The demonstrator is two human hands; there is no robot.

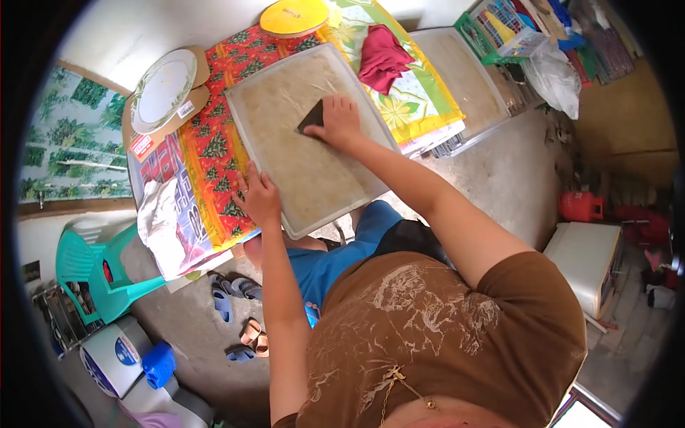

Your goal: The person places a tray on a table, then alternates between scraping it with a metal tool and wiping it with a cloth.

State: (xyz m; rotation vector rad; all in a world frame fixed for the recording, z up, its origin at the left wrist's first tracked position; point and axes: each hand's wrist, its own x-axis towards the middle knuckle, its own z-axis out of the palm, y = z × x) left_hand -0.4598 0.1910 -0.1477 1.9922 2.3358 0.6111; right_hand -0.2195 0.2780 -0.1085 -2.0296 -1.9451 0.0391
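Observation:
A shallow, pale tray [325, 208] filled with a smooth beige layer lies tilted across the table and overhangs its front edge. My right hand [339, 121] is closed on a dark, flat scraper [311, 118], which is pressed against the layer in the tray's upper middle. Thin streaks and wrinkles mark the surface near it. At the tray's left edge rests my left hand [260, 195], its fingers apart and touching the rim and the red tablecloth [214, 146] beside it.
A crumpled maroon cloth [384, 58] and a yellow round board [294, 17] lie behind the tray. Left are a patterned oval plate [164, 91] and a white cloth [163, 225]. Another tray [457, 71] stands right, near a green basket [479, 36]. A green chair [96, 274] stands lower left.

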